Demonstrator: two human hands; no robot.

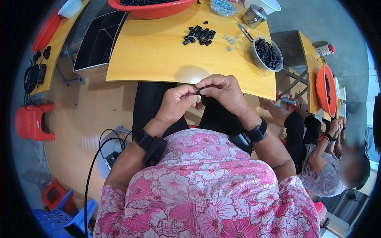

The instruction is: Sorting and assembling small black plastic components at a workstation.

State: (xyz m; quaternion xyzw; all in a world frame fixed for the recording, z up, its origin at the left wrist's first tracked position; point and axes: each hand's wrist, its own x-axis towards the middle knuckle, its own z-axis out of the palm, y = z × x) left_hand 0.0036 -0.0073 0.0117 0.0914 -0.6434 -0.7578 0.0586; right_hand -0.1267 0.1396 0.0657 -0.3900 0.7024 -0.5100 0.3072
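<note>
Both hands meet just in front of the table's near edge, over my lap. Between the fingertips sits a small black part (199, 91), mostly hidden by the fingers. My left hand (177, 102) pinches it from the left with thumb and forefinger. From the right, my right hand (225, 92) closes thumb and forefinger on it too. Beyond the hands, a loose pile of small black parts (199, 35) lies on the yellow table (154, 59). To its right are a few small clear or silvery pieces (230, 40). A clear round tub (254, 53) of black parts stands at the table's right edge.
At the far edge stand a red basin (154, 12) of black parts, a tub of bluish pieces (223, 7) and a metal canister (254, 16). A pen-like tool (245, 31) lies near the tub. Left is a black-lined box (97, 41); right, another person (323, 166) sits at a table.
</note>
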